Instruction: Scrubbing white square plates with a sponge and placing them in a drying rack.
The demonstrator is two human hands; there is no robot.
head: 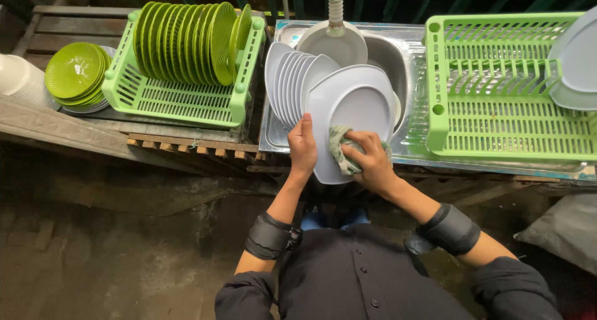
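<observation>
1. My left hand (302, 147) grips the left edge of a grey plate (360, 102), thumb on its face and fingers curled around behind the rim, holding it tilted up toward me.
2. My right hand (372, 161) is closed around a crumpled green-and-white cloth (340, 147), pressing it against the lower part of that plate's face; the cloth bulges out to the left of my fingers, between my two hands.
3. The plate sits between both hands, over the near edge of the steel sink (392, 53).
4. Just beyond my left hand, more grey plates (289, 77) stand on edge in a row inside the sink, leaning against one another.
5. Farther ahead, a round grey dish (333, 46) lies under the tap (336, 9).
6. To the right of my right hand, a green drying rack (497, 90) rests on the sink's drainboard, with grey plates (575, 65) at its far right corner.
7. Well to the left of my left hand, another green rack (180, 96) holds a row of green plates (186, 43) on edge.
8. Left of that rack, a stack of green bowls (74, 71) sits on the wooden bench (62, 28).
</observation>
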